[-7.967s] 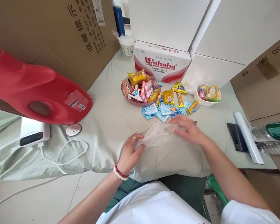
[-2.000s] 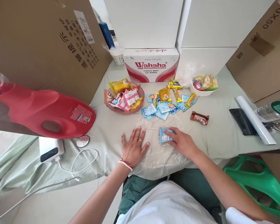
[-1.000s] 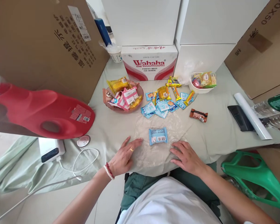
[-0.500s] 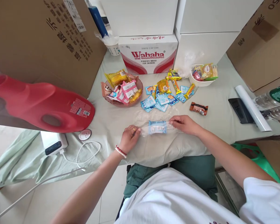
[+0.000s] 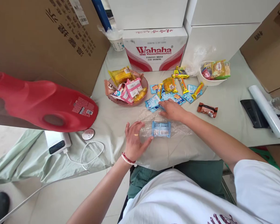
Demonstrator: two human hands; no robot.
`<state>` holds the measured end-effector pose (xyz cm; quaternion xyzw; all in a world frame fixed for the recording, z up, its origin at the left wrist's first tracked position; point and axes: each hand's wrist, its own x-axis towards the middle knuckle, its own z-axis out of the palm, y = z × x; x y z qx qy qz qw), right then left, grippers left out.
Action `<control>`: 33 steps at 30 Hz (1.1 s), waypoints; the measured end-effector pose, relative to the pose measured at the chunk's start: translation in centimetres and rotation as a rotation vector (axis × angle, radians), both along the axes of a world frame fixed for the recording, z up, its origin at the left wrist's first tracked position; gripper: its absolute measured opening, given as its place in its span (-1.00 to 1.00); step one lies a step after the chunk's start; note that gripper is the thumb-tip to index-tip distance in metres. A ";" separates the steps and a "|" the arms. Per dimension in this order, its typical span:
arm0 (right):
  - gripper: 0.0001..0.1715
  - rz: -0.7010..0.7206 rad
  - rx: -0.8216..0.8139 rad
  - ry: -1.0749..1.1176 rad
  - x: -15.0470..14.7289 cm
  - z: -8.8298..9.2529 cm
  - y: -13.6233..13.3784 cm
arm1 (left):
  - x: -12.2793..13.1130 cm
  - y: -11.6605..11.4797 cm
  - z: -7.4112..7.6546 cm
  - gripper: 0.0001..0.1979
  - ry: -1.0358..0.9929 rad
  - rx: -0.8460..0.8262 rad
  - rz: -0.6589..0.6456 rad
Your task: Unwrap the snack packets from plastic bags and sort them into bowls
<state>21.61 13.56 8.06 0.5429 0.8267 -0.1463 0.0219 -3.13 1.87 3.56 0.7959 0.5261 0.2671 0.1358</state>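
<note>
A blue snack packet [image 5: 161,129] lies near the table's front edge in or under a clear plastic bag [image 5: 179,128]. My left hand [image 5: 135,140] is open, fingers spread, at the bag's left side, with the thumb tip by the packet. Over the bag reaches my right hand [image 5: 174,110], its fingertips apart at the near edge of a pile of flat blue packets [image 5: 152,102]. No packet shows lifted in it. Small yellow-wrapped bars [image 5: 183,85] and a yellow packet [image 5: 168,84] lie among the pile. To its right sits a brown-wrapped snack [image 5: 207,109].
A pink glass bowl [image 5: 145,85] holds several snacks; a white tub [image 5: 210,82] holds more. At left stand a red jug [image 5: 60,105] and a white power bank [image 5: 57,142] with a cable. Behind is a Wahaha carton [image 5: 155,51]. A white roll [image 5: 268,112] lies right.
Both hands have let go of the clear bag's ends. My right hand has moved up and left to the blue packets; my left hand has spread its fingers. The view has shifted slightly.
</note>
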 end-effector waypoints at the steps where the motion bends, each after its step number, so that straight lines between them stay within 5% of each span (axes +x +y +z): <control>1: -0.37 -0.013 0.001 -0.016 -0.6 -0.3 0.2 | 0.5 0.6 -0.5 -0.44 0.011 -0.001 0.057; 6: -0.62 -0.055 -0.077 -0.050 -1.8 -1.2 0.4 | 2.2 3.8 -2.7 -0.39 0.041 -0.028 0.298; 11: -0.73 0.001 -0.010 0.044 -1.0 -0.2 -0.5 | 3.1 3.9 -3.8 -0.26 0.039 -0.086 0.397; 16: -0.66 0.090 0.013 0.023 -0.8 2.5 -3.1 | 3.7 3.7 -3.5 -0.63 0.043 -0.073 0.458; 19: -0.64 0.202 0.012 -0.012 -1.2 2.5 -5.9 | 3.7 3.9 -3.0 -0.78 0.041 -0.134 0.485; 23: -0.60 0.347 0.007 0.035 -1.5 0.1 -9.8 | 2.3 4.3 -2.4 -0.85 -0.117 -0.246 0.417; 28: -0.57 0.311 0.026 0.096 -1.7 -1.7 -12.1 | 1.1 4.5 -0.7 -0.80 -0.565 -0.385 0.292; 33: -0.61 0.297 0.022 0.181 -2.0 -2.4 -12.6 | 4.0 3.5 1.3 -0.77 -0.471 -0.342 -0.043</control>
